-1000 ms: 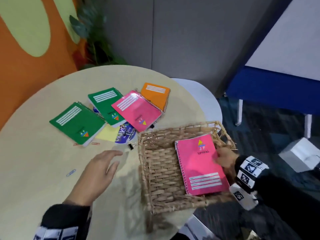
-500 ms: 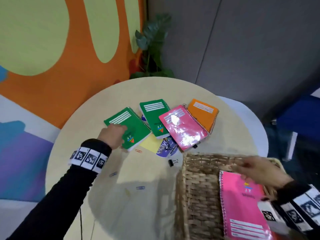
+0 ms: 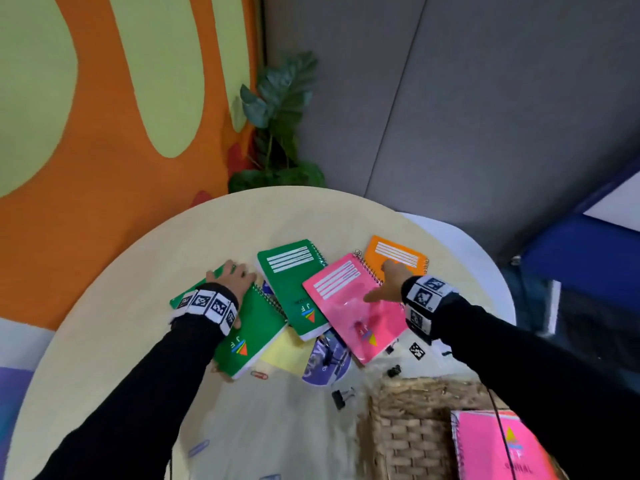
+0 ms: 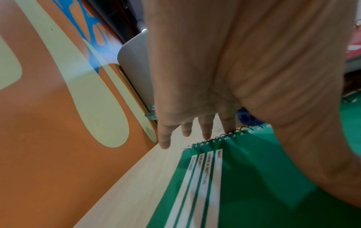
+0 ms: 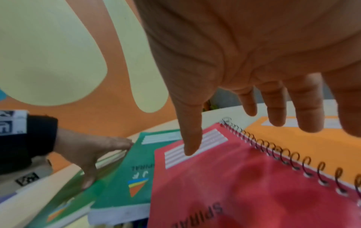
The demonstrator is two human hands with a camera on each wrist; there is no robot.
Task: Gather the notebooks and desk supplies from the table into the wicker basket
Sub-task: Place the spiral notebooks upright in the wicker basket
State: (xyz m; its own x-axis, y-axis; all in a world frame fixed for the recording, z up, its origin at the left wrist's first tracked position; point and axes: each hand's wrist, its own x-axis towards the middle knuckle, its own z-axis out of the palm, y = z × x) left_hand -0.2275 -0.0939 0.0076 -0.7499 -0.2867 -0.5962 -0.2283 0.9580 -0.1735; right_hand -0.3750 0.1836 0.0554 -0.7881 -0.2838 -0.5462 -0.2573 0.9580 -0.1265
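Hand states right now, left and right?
Left hand: open, resting flat on the left green notebook.
Right hand: open, holding nothing, spread over the orange notebook.

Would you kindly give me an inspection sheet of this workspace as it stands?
Surface: round pale table.
Job's things: left green notebook, second green notebook, pink notebook, orange notebook, yellow pad, binder clip, paper clip on table; another pink notebook in wicker basket.
Clutter: purple round item, unidentified.
Hands: left hand rests on left green notebook; right hand open over pink and orange notebooks.
Cables: thin black cable over basket.
Surroundings: plant, orange wall.
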